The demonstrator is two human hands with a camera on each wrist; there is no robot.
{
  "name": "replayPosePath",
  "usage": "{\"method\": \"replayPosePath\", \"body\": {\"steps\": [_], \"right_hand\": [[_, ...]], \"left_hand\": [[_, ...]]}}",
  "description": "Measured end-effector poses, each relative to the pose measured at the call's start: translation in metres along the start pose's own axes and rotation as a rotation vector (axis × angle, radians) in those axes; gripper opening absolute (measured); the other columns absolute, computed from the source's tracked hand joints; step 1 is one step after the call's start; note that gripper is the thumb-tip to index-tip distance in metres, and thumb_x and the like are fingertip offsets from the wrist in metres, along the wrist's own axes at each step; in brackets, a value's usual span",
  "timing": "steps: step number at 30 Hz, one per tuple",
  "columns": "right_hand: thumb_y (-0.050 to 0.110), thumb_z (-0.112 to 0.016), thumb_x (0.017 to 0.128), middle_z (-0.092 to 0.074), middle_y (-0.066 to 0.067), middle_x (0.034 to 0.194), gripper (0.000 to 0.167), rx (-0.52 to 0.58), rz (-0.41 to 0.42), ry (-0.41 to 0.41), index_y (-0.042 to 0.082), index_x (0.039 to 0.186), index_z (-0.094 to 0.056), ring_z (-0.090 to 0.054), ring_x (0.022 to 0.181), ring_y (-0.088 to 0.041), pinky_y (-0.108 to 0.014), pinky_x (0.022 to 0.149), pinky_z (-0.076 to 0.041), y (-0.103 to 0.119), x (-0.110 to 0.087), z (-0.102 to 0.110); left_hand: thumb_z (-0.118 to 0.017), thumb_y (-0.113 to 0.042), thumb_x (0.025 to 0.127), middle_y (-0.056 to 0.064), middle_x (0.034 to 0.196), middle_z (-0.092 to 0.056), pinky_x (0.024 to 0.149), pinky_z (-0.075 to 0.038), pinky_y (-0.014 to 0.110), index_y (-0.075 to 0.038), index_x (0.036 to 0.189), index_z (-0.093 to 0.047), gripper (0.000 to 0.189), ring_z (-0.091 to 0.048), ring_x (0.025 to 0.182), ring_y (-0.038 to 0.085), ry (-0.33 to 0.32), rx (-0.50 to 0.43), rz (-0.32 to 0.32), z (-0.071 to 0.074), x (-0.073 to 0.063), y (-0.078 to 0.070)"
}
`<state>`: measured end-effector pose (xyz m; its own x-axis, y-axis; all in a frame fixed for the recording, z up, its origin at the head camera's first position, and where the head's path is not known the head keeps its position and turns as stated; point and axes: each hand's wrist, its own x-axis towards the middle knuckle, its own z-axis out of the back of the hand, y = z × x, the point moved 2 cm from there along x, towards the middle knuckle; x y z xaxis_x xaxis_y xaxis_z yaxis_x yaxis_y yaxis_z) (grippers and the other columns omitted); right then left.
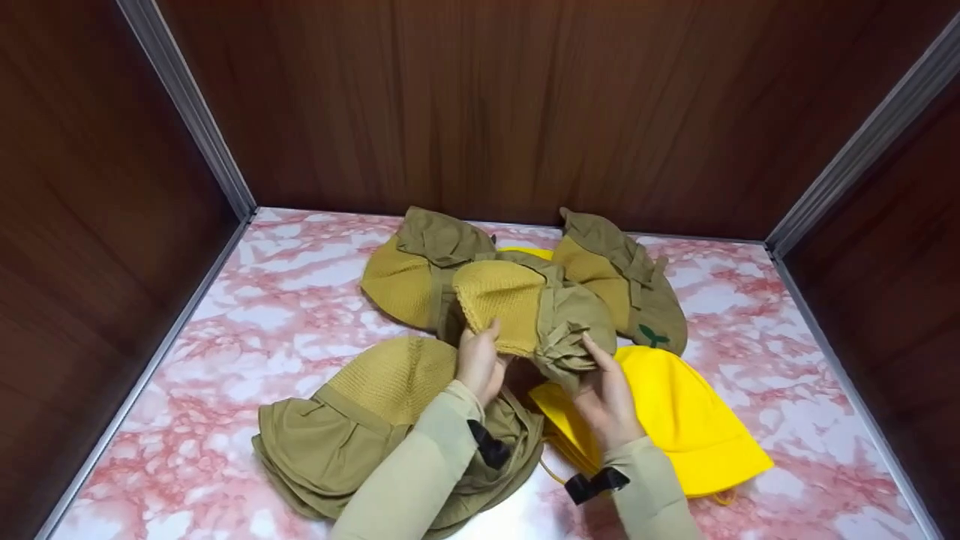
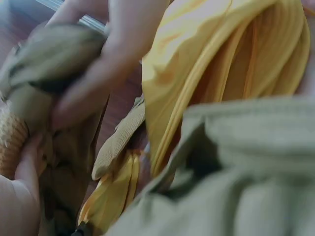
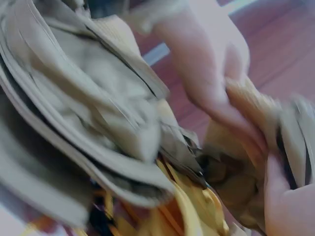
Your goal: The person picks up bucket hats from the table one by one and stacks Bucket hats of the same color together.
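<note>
Left hand grips woven edge of khaki hat | right hand grips its gathered cloth | khaki hat held at centre, nearer than far-left hat and far-right hat | stacked hats near left | yellow hats near right

Left hand and right hand grip tan-olive hat; hat stack front left, yellow hats front right, two tan-olive hats behind.
</note>
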<state>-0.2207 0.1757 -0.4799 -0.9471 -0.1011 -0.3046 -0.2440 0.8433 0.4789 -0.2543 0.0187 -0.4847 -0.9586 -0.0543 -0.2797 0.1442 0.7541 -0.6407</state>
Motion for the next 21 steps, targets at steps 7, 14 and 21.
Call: {"method": "replayPosePath", "body": {"steps": [7,14,21], "right_hand": [[0.014,-0.048,0.103,-0.067,-0.013,0.101,0.019,0.008,-0.096,-0.071,0.001,0.107,-0.060,-0.069,0.092,-0.022,-0.030,0.078,-0.060,0.017,-0.004,0.004],[0.014,-0.041,0.104,-0.065,-0.012,0.103,0.021,-0.098,-0.167,0.012,0.003,0.122,-0.040,-0.068,0.093,-0.022,-0.031,0.084,-0.059,0.026,-0.010,0.003],[0.002,-0.040,0.102,-0.064,-0.013,0.102,0.019,-0.192,-0.151,0.034,-0.002,0.120,-0.037,-0.070,0.092,-0.023,-0.029,0.084,-0.059,0.028,-0.017,0.000]], "left_hand": [[-0.043,-0.006,0.103,0.006,0.113,-0.053,0.087,-0.051,0.030,-0.002,0.133,-0.036,0.031,-0.056,0.101,0.017,0.076,0.066,0.034,0.007,-0.004,-0.013],[-0.045,-0.006,0.103,0.006,0.109,-0.056,0.080,-0.054,0.028,0.003,0.150,-0.016,0.056,-0.061,0.093,0.015,0.138,0.129,0.101,0.011,-0.007,-0.027],[-0.045,-0.003,0.101,0.006,0.104,-0.058,0.077,-0.056,0.028,-0.001,0.125,-0.042,0.024,-0.062,0.089,0.015,0.186,0.115,0.109,0.008,-0.010,-0.035]]}}
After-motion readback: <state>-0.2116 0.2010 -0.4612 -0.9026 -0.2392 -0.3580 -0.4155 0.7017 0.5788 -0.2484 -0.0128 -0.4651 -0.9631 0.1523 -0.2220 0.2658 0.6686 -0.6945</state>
